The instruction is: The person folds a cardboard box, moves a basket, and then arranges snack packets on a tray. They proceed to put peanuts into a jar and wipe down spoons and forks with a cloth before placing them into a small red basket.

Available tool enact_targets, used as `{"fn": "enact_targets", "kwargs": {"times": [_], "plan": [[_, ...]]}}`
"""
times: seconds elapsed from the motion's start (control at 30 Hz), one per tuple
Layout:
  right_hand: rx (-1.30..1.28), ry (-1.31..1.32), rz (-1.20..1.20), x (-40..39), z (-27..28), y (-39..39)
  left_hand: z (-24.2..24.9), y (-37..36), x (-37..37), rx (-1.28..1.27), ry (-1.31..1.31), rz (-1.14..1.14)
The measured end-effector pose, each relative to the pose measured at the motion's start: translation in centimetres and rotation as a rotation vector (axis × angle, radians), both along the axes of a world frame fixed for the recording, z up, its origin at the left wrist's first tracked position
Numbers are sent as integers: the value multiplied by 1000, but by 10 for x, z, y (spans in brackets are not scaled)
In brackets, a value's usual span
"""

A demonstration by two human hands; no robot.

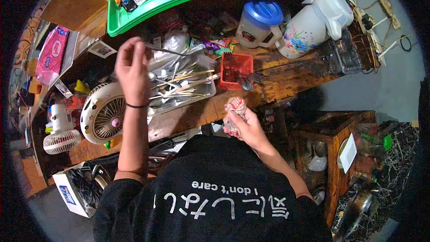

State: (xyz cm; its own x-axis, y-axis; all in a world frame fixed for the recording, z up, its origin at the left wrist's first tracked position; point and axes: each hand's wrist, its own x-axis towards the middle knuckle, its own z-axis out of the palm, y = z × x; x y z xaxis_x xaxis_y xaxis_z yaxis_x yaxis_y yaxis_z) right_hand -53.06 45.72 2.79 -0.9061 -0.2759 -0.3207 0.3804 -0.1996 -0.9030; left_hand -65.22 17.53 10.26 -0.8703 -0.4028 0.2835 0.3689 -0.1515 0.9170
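Note:
My left hand (133, 69), slightly blurred, is raised over the left end of a cutlery tray (209, 92). Its fingers pinch the end of a thin metal handle, which seems to be a fork (168, 51) with its tines pointing right. Spoons, chopsticks and other utensils (179, 80) lie jumbled in the tray below. Closer to my body, my right hand (246, 127) is closed around a crumpled red-and-white cloth (235, 106). Just beyond the cloth sits a red plastic basket (229, 68), with several forks (251, 80) sticking out over its right side.
A blue-lidded jug (260, 22) and a flowered thermos (313, 24) stand at the back right. A green tray of snack packs (156, 11) is at the back. Left are a round fan (104, 114) and a smaller fan (62, 130). A wooden stool (333, 136) stands lower right.

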Motion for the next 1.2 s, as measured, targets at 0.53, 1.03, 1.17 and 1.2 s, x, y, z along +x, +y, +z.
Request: {"fn": "enact_targets", "kwargs": {"times": [0.53, 1.03, 1.17, 1.2], "plan": [[-179, 125, -245, -19, 54, -4, -52, 118, 95, 42, -410, -1248], [1449, 1100, -108, -32, 63, 25, -36, 131, 95, -528, -349, -927], [1538, 1077, -223, -49, 59, 58, -30, 120, 96, -557, -360, -970], [1516, 1121, -242, -50, 61, 61, -27, 118, 96, -604, -347, -978]]}}
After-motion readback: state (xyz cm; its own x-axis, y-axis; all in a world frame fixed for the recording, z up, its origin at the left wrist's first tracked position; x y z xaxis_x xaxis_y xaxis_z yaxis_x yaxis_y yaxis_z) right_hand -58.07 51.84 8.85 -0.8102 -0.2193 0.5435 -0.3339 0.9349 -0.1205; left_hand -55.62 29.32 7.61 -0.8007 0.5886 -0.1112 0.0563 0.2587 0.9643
